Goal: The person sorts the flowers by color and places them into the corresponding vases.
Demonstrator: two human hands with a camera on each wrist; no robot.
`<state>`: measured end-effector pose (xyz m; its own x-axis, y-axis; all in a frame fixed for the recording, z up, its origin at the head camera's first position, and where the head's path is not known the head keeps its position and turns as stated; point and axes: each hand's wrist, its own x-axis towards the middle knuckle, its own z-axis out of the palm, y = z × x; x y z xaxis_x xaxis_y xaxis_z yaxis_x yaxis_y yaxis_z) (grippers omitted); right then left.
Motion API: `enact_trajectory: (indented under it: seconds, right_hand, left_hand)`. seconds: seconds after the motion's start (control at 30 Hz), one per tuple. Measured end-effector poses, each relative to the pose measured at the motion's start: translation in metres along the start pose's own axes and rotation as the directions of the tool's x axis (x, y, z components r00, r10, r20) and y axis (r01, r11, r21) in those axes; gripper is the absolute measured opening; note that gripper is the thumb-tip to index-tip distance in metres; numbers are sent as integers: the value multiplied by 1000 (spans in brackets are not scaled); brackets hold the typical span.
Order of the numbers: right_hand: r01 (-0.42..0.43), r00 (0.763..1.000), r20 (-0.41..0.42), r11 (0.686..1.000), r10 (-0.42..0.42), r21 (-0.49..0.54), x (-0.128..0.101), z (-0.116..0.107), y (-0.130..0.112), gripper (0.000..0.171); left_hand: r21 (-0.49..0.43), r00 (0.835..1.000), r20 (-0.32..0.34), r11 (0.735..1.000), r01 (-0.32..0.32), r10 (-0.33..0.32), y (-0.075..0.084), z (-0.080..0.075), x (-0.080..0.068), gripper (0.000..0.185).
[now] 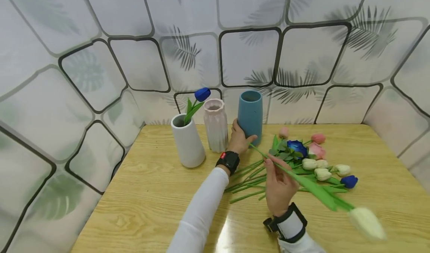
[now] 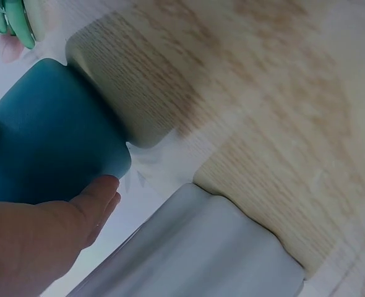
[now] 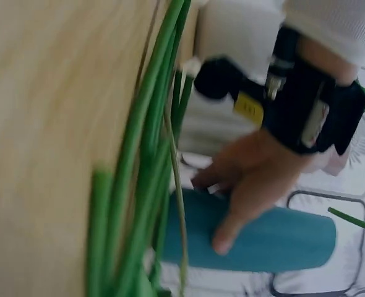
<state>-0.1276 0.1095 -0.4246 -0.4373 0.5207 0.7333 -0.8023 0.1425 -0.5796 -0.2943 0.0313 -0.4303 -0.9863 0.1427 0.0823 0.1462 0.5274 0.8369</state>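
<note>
My left hand [image 1: 239, 140] holds the lower part of a blue vase [image 1: 250, 113], thumb on one side and fingers on the other. In the left wrist view, the fingers lie along the blue vase [image 2: 52, 136] near its base. Between thumb and fingers, my right hand [image 1: 281, 187] pinches the stem of a white tulip [image 1: 367, 224]. Its bloom hangs toward the lower right, slightly blurred, and the stem end points at the blue vase. The right wrist view shows the left hand [image 3: 257, 176] on the vase; the right hand itself is out of that view.
Left of the blue vase stand a pinkish ribbed vase [image 1: 215, 128] and a white vase [image 1: 189, 144] holding a blue tulip [image 1: 202, 94]. Artificial flowers [image 1: 315, 164] lie on the wooden table [image 1: 141, 204], their green stems [image 1: 246, 186] pointing left. A patterned curtain [image 1: 248, 59] hangs behind.
</note>
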Motion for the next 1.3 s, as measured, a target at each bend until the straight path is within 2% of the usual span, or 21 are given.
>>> enact_trajectory:
  seconds: [0.07,0.13,0.23,0.33,0.57,0.7,0.8,0.87,0.9,0.93,0.97,1.0,1.03,1.1,1.17,1.2,1.23,1.3]
  right_hand:
    - [106,992,79,994,-102,-40,5,-1,0,23]
    - [196,972,149,977,-182,-83,11,-5,7,25]
    - [340,929,216,924,-302,-172,21,-18,48,26]
    - [414,902,239,876,-359,-249,36,-22,85,28]
    - [400,905,287,860,-315,-316,94,23,23,20]
    - [386,907,334,823,-257,-417,109,33,31,20]
    - [333,913,389,778,-124,-533,120,37,41,26]
    - [275,902,433,786,-10,-554,126,41,45,31]
    - [248,891,453,815,19,-523,129,44,44,32]
    - [232,877,478,832,45,-504,133,46,44,32]
    - [260,859,510,827,38,-498,137,49,43,29]
    - [319,835,550,801,14,-506,140,51,42,28]
    - [344,820,572,791,8,-505,143,53,43,27]
    - [413,805,593,739,-23,-533,148,55,45,23]
    - [422,812,583,668,23,-613,152,57,48,27]
    - [399,819,571,651,64,-645,153,58,49,31]
    - [350,830,546,655,115,-670,155,59,49,32]
    - [308,835,515,612,193,-728,158,61,50,36]
  left_hand:
    - [-1,1000,6,1000,-3,3,-2,1,1,99]
    - [5,1000,11,1000,-7,7,-3,1,1,99]
    - [-5,1000,20,1000,-4,4,-3,1,1,99]
    - [-9,1000,15,1000,2,-2,-1,-1,0,99]
    - [25,1000,25,1000,15,-15,3,-4,-3,99]
    - [26,1000,28,1000,-3,2,2,-5,-4,98]
    - [23,999,33,1000,-13,12,0,-3,-1,99]
    - [25,999,42,1000,-10,9,-2,-2,1,100]
    - [28,999,44,1000,-7,5,-4,-2,3,100]
    - [30,999,46,1000,-5,3,-4,-1,4,100]
    - [33,999,46,999,-3,1,-5,-1,5,100]
    - [38,999,44,999,-4,2,-5,-1,6,100]
    - [43,999,40,999,-6,5,-4,-1,6,100]
    - [57,999,37,998,-4,2,-3,-1,5,99]
    - [69,999,36,998,0,-3,-2,-1,3,99]
    - [75,999,40,997,4,-8,-1,-1,2,99]
    - [79,999,43,997,7,-11,0,-1,1,98]
    - [87,999,48,996,11,-15,0,-2,-1,98]
